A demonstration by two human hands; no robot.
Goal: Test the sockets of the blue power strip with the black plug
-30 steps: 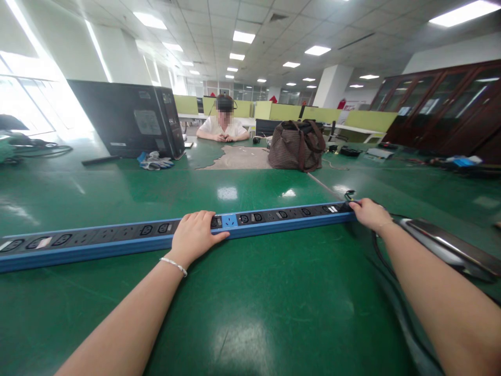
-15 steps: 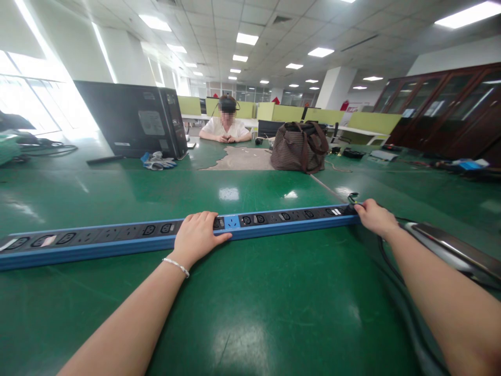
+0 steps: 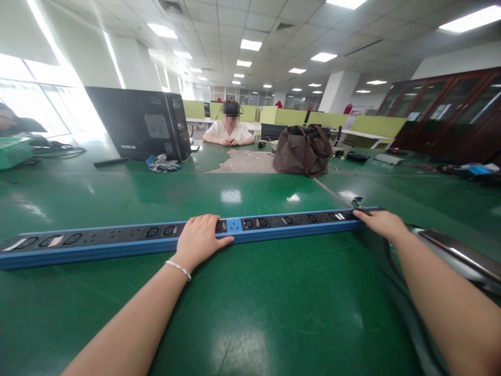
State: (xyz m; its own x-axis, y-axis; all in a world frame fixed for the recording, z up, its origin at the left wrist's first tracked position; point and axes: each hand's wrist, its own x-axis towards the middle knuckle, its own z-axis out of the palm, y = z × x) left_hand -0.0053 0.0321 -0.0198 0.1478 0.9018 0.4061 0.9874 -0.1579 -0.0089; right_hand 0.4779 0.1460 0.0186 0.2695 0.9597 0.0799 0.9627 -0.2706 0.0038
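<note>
1. Far left, we note a green basket (image 3: 13,156) at the edge of view, with dark cables (image 3: 64,151) lying beside it
2. The blue-and-black power strip (image 3: 160,237) begins near the left edge; we see it lying flat on the green table (image 3: 289,303), sockets up, reaching across to the right hand
3. Behind the strip's left half we record a black computer case (image 3: 144,125); a thin dark bar (image 3: 110,162) lies before it, and blue-and-white gloves (image 3: 162,163) are heaped at its front corner
4. Left hand (image 3: 199,237): we read a grasp on the power strip near its middle, fingers over the top face, thumb along the near side; a pale bracelet (image 3: 179,269) circles the wrist
5. Just right of that hand we mark one bright blue socket (image 3: 234,225); beyond, across the table, a person in a white top (image 3: 219,131) sits with both hands together
6. Right of that person we find a brown bag (image 3: 299,154) standing on the table
7. Right hand (image 3: 378,224): it touches the strip's right end; the fingers are partly hidden, so we cannot tell how firmly they close, or on what
8. Beside the right forearm we log a silver-and-black object (image 3: 457,248), identity unclear
</note>
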